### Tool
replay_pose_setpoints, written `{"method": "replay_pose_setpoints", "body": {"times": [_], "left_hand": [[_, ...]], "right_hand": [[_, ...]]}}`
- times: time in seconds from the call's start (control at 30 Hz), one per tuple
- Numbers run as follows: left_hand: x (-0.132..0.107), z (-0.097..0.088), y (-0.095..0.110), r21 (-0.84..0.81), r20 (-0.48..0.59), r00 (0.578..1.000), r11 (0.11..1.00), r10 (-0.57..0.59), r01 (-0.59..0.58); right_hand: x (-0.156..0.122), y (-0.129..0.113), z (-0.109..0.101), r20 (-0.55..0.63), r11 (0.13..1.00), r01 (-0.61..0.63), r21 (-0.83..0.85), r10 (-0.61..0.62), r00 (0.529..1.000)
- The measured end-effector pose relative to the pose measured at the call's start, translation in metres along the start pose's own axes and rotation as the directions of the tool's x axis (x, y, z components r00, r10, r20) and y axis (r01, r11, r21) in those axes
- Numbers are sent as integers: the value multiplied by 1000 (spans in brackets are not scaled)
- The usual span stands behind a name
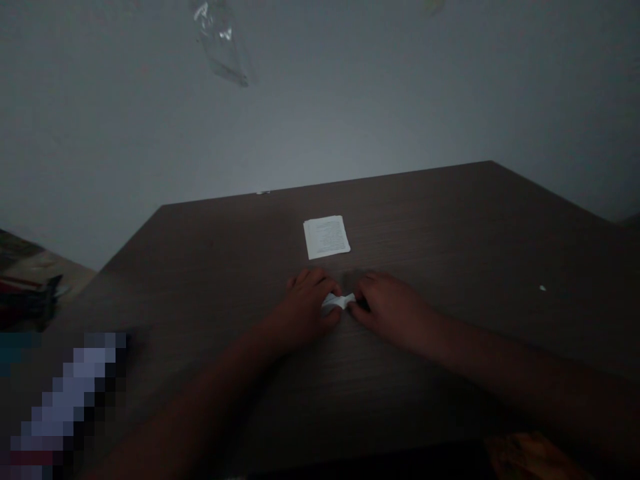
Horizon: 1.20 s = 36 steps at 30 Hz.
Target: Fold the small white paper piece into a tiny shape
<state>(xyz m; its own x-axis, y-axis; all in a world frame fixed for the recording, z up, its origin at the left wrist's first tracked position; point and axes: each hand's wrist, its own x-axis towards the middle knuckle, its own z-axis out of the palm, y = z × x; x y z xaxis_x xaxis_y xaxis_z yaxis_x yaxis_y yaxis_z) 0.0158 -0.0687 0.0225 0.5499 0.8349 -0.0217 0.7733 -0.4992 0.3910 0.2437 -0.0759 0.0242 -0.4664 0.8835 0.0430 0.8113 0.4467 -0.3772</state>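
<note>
- Table point(225, 267): beneath the paper stack point(327, 238), supporting it.
- Left hand point(311, 303) and right hand point(387, 303): on the stack's near side, pinching opposite ends of the white paper point(343, 302), probably for even control.
- Paper stack: flat, apparently within easy reach.
- White paper: just nearer than the stack.

V. dim overall, w/ a cool grey cast. The wall point(375, 113) is brightest nr the middle, above the far edge of the counter point(225, 253), & falls off twd the corners; the bottom edge goes nr-black. Left hand point(307, 303) & right hand point(393, 303) are underexposed, soft shadow under the latter. White paper strip point(334, 301) & printed sheets point(327, 238) stand out, tho the print's too soft to read. Small glints on the clear plastic point(223, 43). Lower-left patch point(65, 400) coarsely pixelated.
</note>
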Motion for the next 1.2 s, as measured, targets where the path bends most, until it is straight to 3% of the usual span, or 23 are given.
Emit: {"method": "replay_pose_setpoints", "body": {"times": [0.37, 0.67, 0.93, 1.2], "left_hand": [[0, 0, 0, -19, 9, 1000, 1000, -11, 11], [-1, -1, 3, -13, -1, 1000, 1000, -19, 19], [-2, 1, 2, -15, -28, 1000, 1000, -10, 10], [-3, -2, 9, -17, -20, 999, 999, -43, 43]], "right_hand": [[1, 6, 0, 32, 974, -113, 194, 109, 994], [5, 9, 7, -38, 930, -33, 367, 50, 998], [8, 14, 13, -81, 942, 23, 336, 4, 997], [4, 14, 11, -59, 957, 129, 260, -117, 991]]}}
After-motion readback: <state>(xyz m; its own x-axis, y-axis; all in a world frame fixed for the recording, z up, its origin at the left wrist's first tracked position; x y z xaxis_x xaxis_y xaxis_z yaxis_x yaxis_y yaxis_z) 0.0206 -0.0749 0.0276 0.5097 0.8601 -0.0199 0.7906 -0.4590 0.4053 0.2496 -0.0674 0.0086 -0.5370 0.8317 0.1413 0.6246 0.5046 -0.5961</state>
